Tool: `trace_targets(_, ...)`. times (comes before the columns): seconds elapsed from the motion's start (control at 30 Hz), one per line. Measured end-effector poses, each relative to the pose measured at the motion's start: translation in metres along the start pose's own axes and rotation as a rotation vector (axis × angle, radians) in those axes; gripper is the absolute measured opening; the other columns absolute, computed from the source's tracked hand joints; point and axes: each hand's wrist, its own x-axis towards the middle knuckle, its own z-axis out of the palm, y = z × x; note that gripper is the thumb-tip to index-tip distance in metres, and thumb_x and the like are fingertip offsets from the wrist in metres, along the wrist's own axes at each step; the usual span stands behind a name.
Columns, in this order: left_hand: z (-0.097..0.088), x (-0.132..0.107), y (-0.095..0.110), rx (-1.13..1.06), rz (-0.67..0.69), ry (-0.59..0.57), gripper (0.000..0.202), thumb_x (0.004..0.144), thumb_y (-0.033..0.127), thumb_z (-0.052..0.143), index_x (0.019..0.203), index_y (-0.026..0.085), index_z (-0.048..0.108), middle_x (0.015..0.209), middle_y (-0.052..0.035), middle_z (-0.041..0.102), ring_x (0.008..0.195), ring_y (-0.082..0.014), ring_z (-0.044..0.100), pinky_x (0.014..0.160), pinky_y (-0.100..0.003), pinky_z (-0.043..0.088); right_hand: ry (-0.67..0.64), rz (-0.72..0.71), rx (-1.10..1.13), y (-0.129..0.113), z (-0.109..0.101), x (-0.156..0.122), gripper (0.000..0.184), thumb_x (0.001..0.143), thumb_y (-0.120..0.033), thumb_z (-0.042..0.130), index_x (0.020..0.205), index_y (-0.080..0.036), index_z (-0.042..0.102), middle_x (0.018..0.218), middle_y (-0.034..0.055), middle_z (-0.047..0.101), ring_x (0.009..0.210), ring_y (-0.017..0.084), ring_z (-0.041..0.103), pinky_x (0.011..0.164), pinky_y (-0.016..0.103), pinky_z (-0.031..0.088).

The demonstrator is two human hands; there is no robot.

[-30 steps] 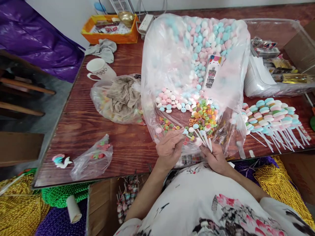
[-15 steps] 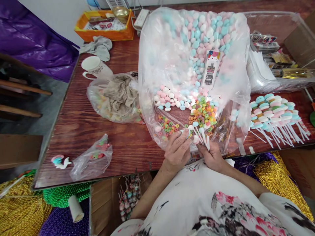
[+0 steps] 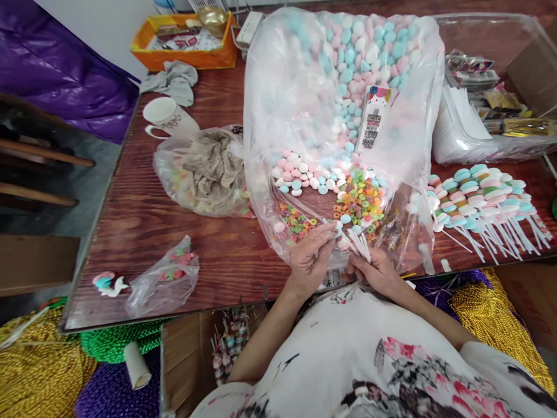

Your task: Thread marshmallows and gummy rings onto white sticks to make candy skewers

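My right hand [image 3: 378, 269] grips a bundle of white sticks [image 3: 359, 242] fanned upward at the near table edge. My left hand [image 3: 311, 254] has its fingertips pinched at a small candy piece by the stick tips. Both hands rest on the mouth of a large clear plastic bag [image 3: 300, 98] filled with pink, blue and white round candies [image 3: 369, 52]. Loose colourful ring candies [image 3: 359, 200] lie just beyond my fingers inside the bag. A pile of finished candy sticks [image 3: 478, 197] lies to the right on the wooden table [image 3: 143, 220].
A smaller bag with a beige cloth [image 3: 209, 171] sits left of the big bag, with a white mug [image 3: 165, 116] and an orange tray [image 3: 187, 40] behind. A small clear bag [image 3: 163, 278] and a mermaid-tail candy [image 3: 107, 283] lie front left. Packets in plastic [image 3: 487, 116] sit far right.
My left hand has moved right toward the stick tips, closing in beside my right hand. The view has shifted slightly; the sticks stay gripped.
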Motion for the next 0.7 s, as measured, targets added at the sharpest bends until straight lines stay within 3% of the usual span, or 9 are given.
trace_targets(0.3,0.018,-0.005,0.001,0.007,0.034,-0.119,0.034,0.091,0.011,0.058,0.119,0.026,0.068,0.118,-0.0065,0.073,0.108,-0.0187,0.07,0.097,-0.036,0.058,0.206,-0.004,0.129,0.009,0.009,-0.011,0.037,0.094,-0.045,0.056,0.068,-0.02,0.048,0.053,-0.0065,0.037,0.046,0.008,0.03,0.044,0.023,0.026)
trace_targets(0.4,0.009,0.017,0.0,-0.038,-0.048,-0.078,0.033,0.093,0.016,0.058,0.122,0.027,0.067,0.123,-0.0064,0.071,0.109,-0.0198,0.069,0.094,-0.037,0.058,0.378,-0.032,0.156,0.003,-0.004,-0.005,0.043,0.091,-0.047,0.061,0.062,-0.021,0.043,0.052,-0.0063,0.035,0.046,0.008,0.03,0.044,0.024,0.024)
trace_targets(0.5,-0.003,0.05,-0.014,0.133,-0.074,0.005,0.028,0.092,0.024,0.059,0.119,0.025,0.068,0.122,-0.0063,0.069,0.098,-0.0187,0.069,0.085,-0.037,0.059,0.503,-0.067,0.2,-0.002,-0.023,0.0,0.045,0.087,-0.048,0.066,0.061,-0.02,0.042,0.051,-0.0069,0.034,0.045,0.007,0.029,0.043,0.023,0.024)
trace_targets(0.53,-0.005,0.061,-0.021,0.257,-0.064,-0.075,0.023,0.09,0.026,0.061,0.111,0.023,0.071,0.115,-0.0058,0.072,0.098,-0.0191,0.068,0.088,-0.037,0.057,0.516,-0.07,0.204,-0.002,-0.028,0.001,0.045,0.087,-0.048,0.067,0.06,-0.02,0.043,0.05,-0.0069,0.035,0.045,0.007,0.029,0.043,0.023,0.024)
trace_targets(0.63,-0.001,0.085,-0.041,0.529,-0.093,-0.491,0.016,0.088,0.026,0.061,0.09,0.019,0.075,0.093,-0.0065,0.072,0.091,-0.0206,0.065,0.087,-0.037,0.052,0.489,-0.083,0.191,0.003,-0.032,0.0,0.043,0.089,-0.045,0.065,0.06,-0.019,0.045,0.05,-0.0062,0.038,0.045,0.007,0.032,0.044,0.023,0.026)
trace_targets(0.7,0.007,0.092,-0.049,0.679,-0.148,-0.616,0.02,0.089,0.028,0.059,0.085,0.017,0.075,0.088,-0.0083,0.068,0.087,-0.0218,0.063,0.082,-0.037,0.05,0.447,-0.101,0.197,0.009,-0.028,-0.001,0.042,0.091,-0.043,0.062,0.061,-0.019,0.045,0.051,-0.006,0.039,0.046,0.007,0.033,0.045,0.023,0.027)
